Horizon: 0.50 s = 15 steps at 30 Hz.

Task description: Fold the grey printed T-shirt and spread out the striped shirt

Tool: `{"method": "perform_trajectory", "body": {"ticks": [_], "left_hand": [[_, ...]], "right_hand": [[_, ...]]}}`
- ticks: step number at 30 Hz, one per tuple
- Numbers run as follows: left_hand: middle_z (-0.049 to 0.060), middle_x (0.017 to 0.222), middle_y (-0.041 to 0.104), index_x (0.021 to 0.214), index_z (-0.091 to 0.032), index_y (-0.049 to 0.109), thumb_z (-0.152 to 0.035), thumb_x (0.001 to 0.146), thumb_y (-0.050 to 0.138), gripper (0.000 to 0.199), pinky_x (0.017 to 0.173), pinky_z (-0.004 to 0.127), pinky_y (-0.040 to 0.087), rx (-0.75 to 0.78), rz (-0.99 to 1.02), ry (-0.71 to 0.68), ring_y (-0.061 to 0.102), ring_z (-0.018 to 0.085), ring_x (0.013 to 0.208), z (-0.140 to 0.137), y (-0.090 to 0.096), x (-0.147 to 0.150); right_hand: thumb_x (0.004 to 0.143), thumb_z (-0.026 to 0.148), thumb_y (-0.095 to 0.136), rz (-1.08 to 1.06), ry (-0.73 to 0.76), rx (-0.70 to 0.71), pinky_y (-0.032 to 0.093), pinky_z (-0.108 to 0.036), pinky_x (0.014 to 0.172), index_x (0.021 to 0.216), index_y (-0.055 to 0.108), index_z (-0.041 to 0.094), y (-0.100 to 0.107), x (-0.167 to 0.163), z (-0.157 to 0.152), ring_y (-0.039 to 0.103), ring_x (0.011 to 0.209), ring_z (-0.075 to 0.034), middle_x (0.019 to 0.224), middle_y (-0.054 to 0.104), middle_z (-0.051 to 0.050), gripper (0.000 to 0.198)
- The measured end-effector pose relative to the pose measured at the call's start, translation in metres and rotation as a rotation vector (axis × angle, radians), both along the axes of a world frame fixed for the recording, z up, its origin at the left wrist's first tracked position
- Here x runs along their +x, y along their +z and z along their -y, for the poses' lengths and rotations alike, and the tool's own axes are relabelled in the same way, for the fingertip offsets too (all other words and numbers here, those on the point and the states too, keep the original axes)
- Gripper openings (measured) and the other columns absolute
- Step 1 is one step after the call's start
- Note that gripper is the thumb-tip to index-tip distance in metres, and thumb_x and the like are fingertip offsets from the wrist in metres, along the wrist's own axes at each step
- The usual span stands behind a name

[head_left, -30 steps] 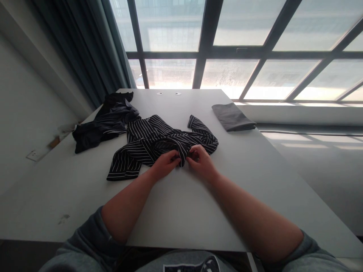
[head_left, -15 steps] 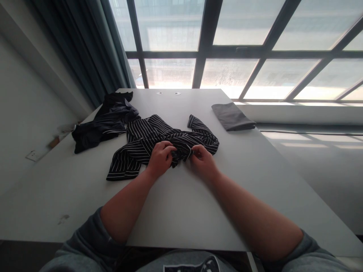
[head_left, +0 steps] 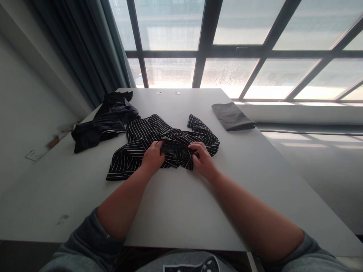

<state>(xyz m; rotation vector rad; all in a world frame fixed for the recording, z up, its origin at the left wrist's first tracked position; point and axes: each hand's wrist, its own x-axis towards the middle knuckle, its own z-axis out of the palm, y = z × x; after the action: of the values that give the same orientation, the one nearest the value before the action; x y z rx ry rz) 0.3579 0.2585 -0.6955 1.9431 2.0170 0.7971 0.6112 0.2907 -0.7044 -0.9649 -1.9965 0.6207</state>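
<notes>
A black shirt with white stripes lies crumpled on the white table, one sleeve spread to the near left and the other bent up at the right. My left hand grips the near edge of the shirt, its fingertips partly hidden in the cloth. On the opposite side of the same edge, my right hand holds the fabric between thumb and fingers. Between the two hands the edge gapes, showing the dark inside of the shirt.
Dark clothing lies heaped at the table's left edge, close to the striped shirt. A folded grey cloth rests at the right edge. Behind the table stand a large window and a dark curtain.
My left hand has shifted left and my right hand has stayed close to its place, so the hands are farther apart. The shirt's edge between them has spread wider.
</notes>
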Motion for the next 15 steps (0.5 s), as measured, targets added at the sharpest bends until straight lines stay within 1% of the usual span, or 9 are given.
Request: {"method": "perform_trajectory", "body": {"ticks": [2, 3, 4, 6, 8, 9, 11, 13, 15], "left_hand": [[0.011, 0.145, 0.056, 0.15, -0.023, 0.057, -0.013, 0.089, 0.051, 0.061, 0.114, 0.042, 0.053, 0.069, 0.044, -0.104, 0.063, 0.028, 0.128, 0.0, -0.002, 0.002], [0.01, 0.148, 0.054, 0.15, -0.023, 0.057, -0.012, 0.089, 0.05, 0.062, 0.117, 0.042, 0.052, 0.105, 0.061, -0.167, 0.061, 0.027, 0.131, 0.0, -0.003, 0.003], [0.01, 0.149, 0.053, 0.15, -0.023, 0.057, -0.01, 0.089, 0.049, 0.063, 0.119, 0.041, 0.05, 0.142, 0.075, -0.226, 0.059, 0.025, 0.134, 0.0, -0.004, 0.003], [0.009, 0.15, 0.053, 0.148, -0.022, 0.059, -0.006, 0.087, 0.046, 0.064, 0.123, 0.039, 0.047, 0.211, 0.093, -0.32, 0.056, 0.023, 0.139, 0.001, -0.006, 0.002], [0.009, 0.151, 0.052, 0.142, -0.022, 0.065, -0.004, 0.086, 0.047, 0.062, 0.124, 0.037, 0.046, 0.244, 0.093, -0.387, 0.054, 0.022, 0.142, 0.001, -0.007, 0.0], [0.009, 0.151, 0.051, 0.138, -0.023, 0.068, -0.005, 0.086, 0.049, 0.058, 0.124, 0.037, 0.047, 0.246, 0.086, -0.41, 0.054, 0.022, 0.142, 0.001, -0.007, -0.001], [0.009, 0.155, 0.049, 0.129, -0.024, 0.073, -0.012, 0.089, 0.056, 0.046, 0.123, 0.039, 0.048, 0.229, 0.059, -0.458, 0.053, 0.024, 0.143, 0.002, -0.006, -0.004], [0.009, 0.159, 0.045, 0.123, -0.025, 0.076, -0.026, 0.09, 0.067, 0.034, 0.122, 0.044, 0.048, 0.2, 0.01, -0.487, 0.053, 0.027, 0.144, 0.002, -0.006, -0.008], [0.008, 0.16, 0.047, 0.118, -0.026, 0.078, -0.038, 0.087, 0.076, 0.033, 0.121, 0.047, 0.048, 0.166, -0.054, -0.491, 0.055, 0.029, 0.141, 0.001, -0.005, -0.011]], "right_hand": [[0.079, 0.009, 0.046, 0.116, 0.09, 0.041, 0.045, -0.037, 0.121, 0.12, 0.071, 0.023, -0.003, 0.0, 0.001, 0.047, 0.141, -0.019, 0.149, 0.048, -0.006, 0.05], [0.077, 0.008, 0.046, 0.177, 0.096, 0.036, 0.041, -0.04, 0.126, 0.119, 0.073, 0.024, -0.005, 0.0, 0.0, 0.044, 0.146, -0.021, 0.152, 0.046, -0.005, 0.052], [0.076, 0.007, 0.047, 0.229, 0.082, 0.016, 0.039, -0.043, 0.128, 0.119, 0.075, 0.023, -0.007, 0.0, 0.0, 0.043, 0.146, -0.023, 0.153, 0.046, -0.006, 0.054], [0.076, 0.008, 0.05, 0.28, 0.026, -0.043, 0.039, -0.044, 0.129, 0.129, 0.072, 0.022, -0.011, 0.001, -0.004, 0.047, 0.143, -0.024, 0.15, 0.052, -0.008, 0.059], [0.076, 0.01, 0.049, 0.252, -0.034, -0.083, 0.041, -0.042, 0.128, 0.139, 0.066, 0.018, -0.014, 0.002, -0.009, 0.052, 0.138, -0.023, 0.144, 0.057, -0.01, 0.065], [0.076, 0.011, 0.049, 0.221, -0.072, -0.09, 0.041, -0.041, 0.128, 0.14, 0.064, 0.016, -0.015, 0.003, -0.012, 0.052, 0.138, -0.023, 0.144, 0.058, -0.01, 0.066], [0.077, 0.013, 0.048, 0.157, -0.179, -0.087, 0.041, -0.042, 0.129, 0.141, 0.063, 0.013, -0.018, 0.006, -0.018, 0.052, 0.138, -0.024, 0.144, 0.058, -0.012, 0.065], [0.078, 0.018, 0.049, 0.117, -0.281, -0.087, 0.042, -0.044, 0.128, 0.14, 0.061, 0.01, -0.022, 0.009, -0.024, 0.053, 0.137, -0.026, 0.141, 0.059, -0.015, 0.064], [0.078, 0.022, 0.051, 0.096, -0.337, -0.087, 0.044, -0.046, 0.125, 0.14, 0.06, 0.01, -0.027, 0.012, -0.028, 0.055, 0.134, -0.028, 0.138, 0.061, -0.016, 0.064]]}}
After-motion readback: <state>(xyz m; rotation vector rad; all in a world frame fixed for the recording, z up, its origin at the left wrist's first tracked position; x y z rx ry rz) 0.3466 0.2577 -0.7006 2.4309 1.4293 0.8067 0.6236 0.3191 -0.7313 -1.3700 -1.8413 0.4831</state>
